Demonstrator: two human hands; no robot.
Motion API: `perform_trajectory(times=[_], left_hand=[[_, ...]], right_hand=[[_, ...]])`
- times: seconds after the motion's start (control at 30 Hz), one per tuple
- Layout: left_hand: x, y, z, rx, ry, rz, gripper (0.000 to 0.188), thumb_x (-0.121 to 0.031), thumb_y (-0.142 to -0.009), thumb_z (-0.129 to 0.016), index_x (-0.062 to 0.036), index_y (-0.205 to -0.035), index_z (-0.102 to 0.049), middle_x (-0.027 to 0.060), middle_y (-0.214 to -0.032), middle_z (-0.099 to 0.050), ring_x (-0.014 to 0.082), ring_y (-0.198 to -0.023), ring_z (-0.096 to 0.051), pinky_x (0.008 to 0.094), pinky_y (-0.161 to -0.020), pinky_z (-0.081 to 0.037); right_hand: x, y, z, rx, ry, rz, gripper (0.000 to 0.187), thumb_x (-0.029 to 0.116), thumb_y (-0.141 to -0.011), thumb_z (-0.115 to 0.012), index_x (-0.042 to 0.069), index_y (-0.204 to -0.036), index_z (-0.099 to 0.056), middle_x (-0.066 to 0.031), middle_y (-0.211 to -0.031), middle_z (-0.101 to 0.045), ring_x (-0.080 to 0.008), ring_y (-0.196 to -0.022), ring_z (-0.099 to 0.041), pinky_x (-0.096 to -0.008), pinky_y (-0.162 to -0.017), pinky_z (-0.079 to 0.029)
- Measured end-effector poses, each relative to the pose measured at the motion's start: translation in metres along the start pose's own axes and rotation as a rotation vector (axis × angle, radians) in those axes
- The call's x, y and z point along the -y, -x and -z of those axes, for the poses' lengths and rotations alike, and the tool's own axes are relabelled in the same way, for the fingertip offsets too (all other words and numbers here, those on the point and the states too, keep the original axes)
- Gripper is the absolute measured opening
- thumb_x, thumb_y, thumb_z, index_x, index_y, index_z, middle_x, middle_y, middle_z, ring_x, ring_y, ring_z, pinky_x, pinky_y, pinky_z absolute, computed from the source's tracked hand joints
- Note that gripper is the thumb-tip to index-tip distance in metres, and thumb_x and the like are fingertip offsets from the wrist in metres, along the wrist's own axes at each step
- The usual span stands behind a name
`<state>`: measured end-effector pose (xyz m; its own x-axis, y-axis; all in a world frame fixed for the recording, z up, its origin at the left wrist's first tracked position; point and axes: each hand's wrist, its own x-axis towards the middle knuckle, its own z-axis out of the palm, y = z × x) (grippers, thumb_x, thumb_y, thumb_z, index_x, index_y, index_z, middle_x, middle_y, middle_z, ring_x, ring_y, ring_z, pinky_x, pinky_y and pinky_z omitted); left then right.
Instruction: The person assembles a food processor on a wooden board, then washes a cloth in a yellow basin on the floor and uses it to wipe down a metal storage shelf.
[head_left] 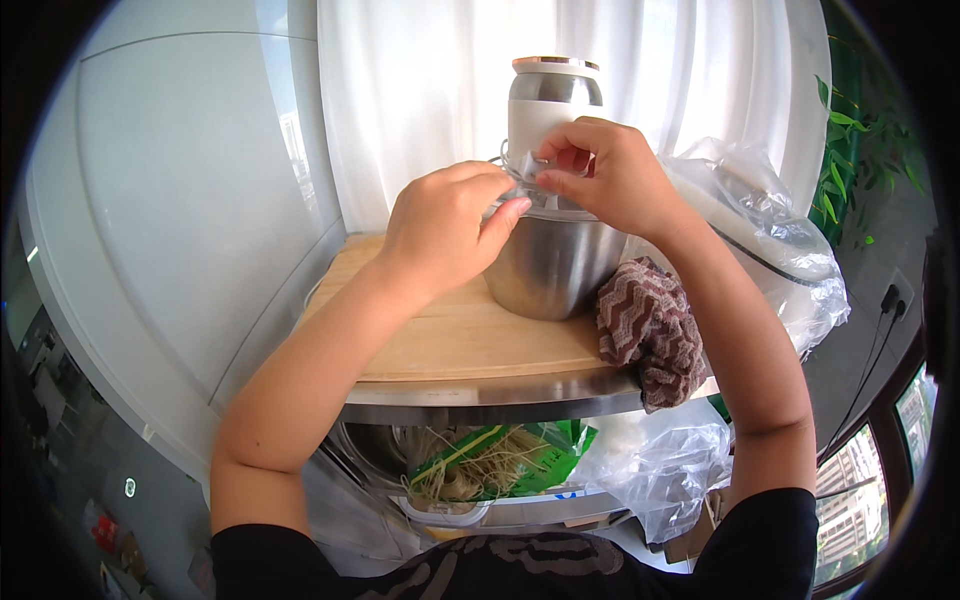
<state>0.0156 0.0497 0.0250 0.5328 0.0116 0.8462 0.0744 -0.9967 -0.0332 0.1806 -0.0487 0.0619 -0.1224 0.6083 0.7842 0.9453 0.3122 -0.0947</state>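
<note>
The left hand (450, 225) is bent over the rim of a steel bowl (555, 265), its thumb and forefinger drawn close at the near left of the mouth; whether they grip anything there, I cannot tell. The right hand (610, 175) hangs over the same mouth with its fingers curled and its thumb facing them. A small pale piece (530, 163) shows by its fingertips (too blurred to name), and I cannot tell if it is pinched. The bowl stands upright toward the back of a wooden board (450, 340). Above its mouth rises a white cylinder (540, 120) with a grey metallic band and a copper-toned top, the hands hiding where the two meet. Just right of the bowl, a crumpled brown zigzag cloth (650, 320) hangs over the steel table edge (500, 400). Beyond the right forearm lies clear plastic wrapping (750, 190). Beneath the table are a green bag (560, 455) with tangled straw-coloured strands (490, 465) and another clear bag (660, 470). White curtains (420, 100) hang behind, a pale glossy panel (200, 200) stands at left, and green leaves (835, 190) show at far right
</note>
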Motion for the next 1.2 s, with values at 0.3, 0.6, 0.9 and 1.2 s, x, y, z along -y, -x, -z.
perform_trajectory(times=[0.3,0.6,0.9,1.2], left_hand=[[0.014,0.022,0.013,-0.043,0.192,0.300,0.089,-0.040,-0.067,-0.072,-0.0027,-0.133,-0.025,0.0185,-0.134,-0.032,0.0300,-0.123,-0.033,0.0400,-0.100,-0.028],[0.010,0.045,-0.055,0.310,1.096,0.931,0.129,-0.042,-0.057,-0.080,-0.0042,-0.133,0.017,0.0211,-0.137,-0.017,0.0330,-0.128,-0.020,0.0460,-0.103,-0.018],[0.017,0.032,-0.070,0.228,0.852,0.814,0.088,-0.014,-0.064,-0.078,-0.0069,-0.130,-0.020,0.0128,-0.123,-0.041,0.0224,-0.112,-0.043,0.0392,-0.092,-0.039],[0.031,0.014,-0.094,0.314,0.883,0.807,0.093,-0.019,-0.065,-0.077,-0.0114,-0.133,-0.014,0.0118,-0.128,-0.037,0.0252,-0.117,-0.039,0.0426,-0.094,-0.035]], right_hand=[[0.009,0.090,0.059,0.110,0.058,-0.179,0.049,0.042,-0.070,-0.068,0.000,-0.095,-0.061,-0.0110,-0.083,-0.063,-0.0192,-0.081,-0.059,-0.0308,-0.071,-0.046],[0.003,0.164,-0.012,0.120,0.371,-0.098,0.038,0.015,-0.055,-0.072,0.020,-0.091,-0.059,-0.0070,-0.094,-0.050,-0.0258,-0.087,-0.050,-0.0376,-0.075,-0.040],[0.021,0.199,0.019,-0.673,-0.303,-0.041,0.037,0.003,-0.066,-0.066,0.005,-0.099,-0.049,-0.0088,-0.091,-0.052,-0.0213,-0.085,-0.054,-0.0315,-0.078,-0.043],[0.002,0.250,0.042,-0.990,-1.082,-0.643,0.049,0.017,-0.073,-0.057,0.002,-0.118,-0.046,-0.0133,-0.111,-0.054,-0.0269,-0.099,-0.055,-0.0410,-0.088,-0.044]])
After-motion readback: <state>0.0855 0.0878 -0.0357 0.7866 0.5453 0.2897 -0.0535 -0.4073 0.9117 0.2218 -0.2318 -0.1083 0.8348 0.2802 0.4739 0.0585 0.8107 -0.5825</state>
